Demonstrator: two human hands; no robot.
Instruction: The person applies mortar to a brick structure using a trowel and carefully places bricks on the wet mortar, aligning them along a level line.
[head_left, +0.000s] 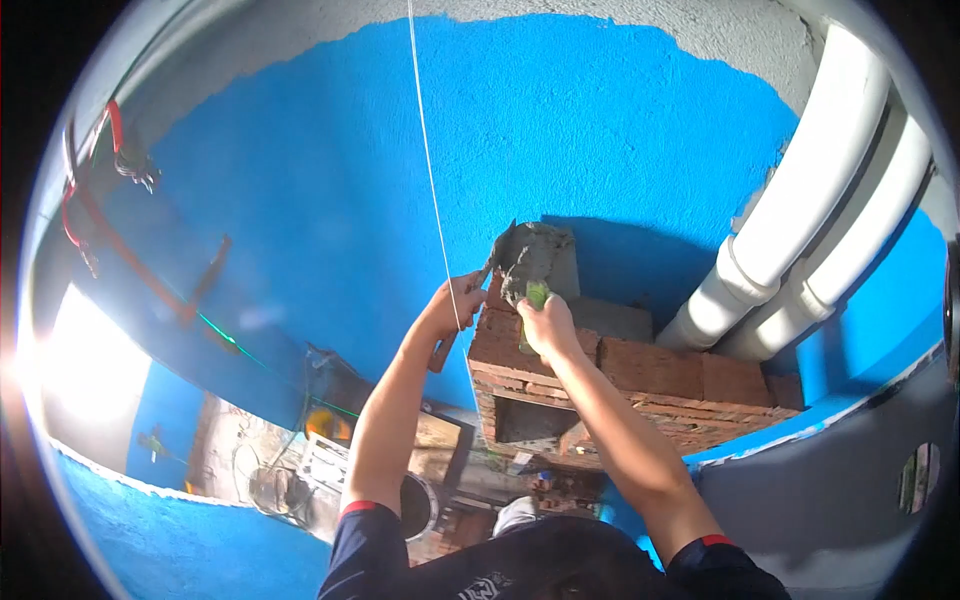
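My left hand [455, 305] is closed round a narrow brown piece [440, 350] that I cannot clearly make out, at the left end of a brick structure [650, 370]. My right hand [543, 325] grips a tool with a green handle [537, 294], held over the top of the bricks. Wet grey mortar [528, 262] is heaped just above my hands, hiding much of the tool's head. A thin white string [425, 130] runs down past my left hand.
Thick white pipes [775, 210] stand right of the bricks against the blue wall [590, 120]. Red conduits with loose wires [130, 160] hang at the left. Below lie boards [435, 440], a dark round bucket [417, 505] and assorted clutter. Bright light enters from the left [85, 365].
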